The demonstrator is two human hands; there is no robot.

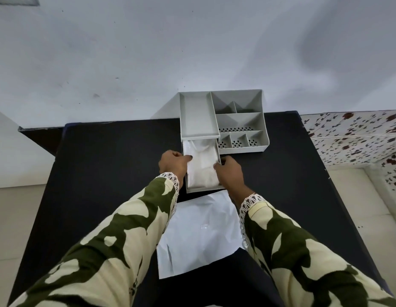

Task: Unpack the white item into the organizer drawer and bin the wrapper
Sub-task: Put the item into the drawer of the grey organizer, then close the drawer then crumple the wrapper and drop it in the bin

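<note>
A grey organizer (243, 120) stands at the back of the black table, its drawer (204, 189) pulled out toward me. The white item (201, 165), soft and folded, lies inside the drawer. My left hand (173, 163) rests at the drawer's left wall with its thumb on the white item. My right hand (230, 171) is at the drawer's right wall, fingers touching the item's right edge. The white wrapper (199, 238) lies flat on the table just in front of the drawer, between my forearms.
The black table (104, 173) spreads wide to the left and right of the organizer. A white wall rises behind it. A floral patterned surface (356, 134) lies at the right. No bin shows in view.
</note>
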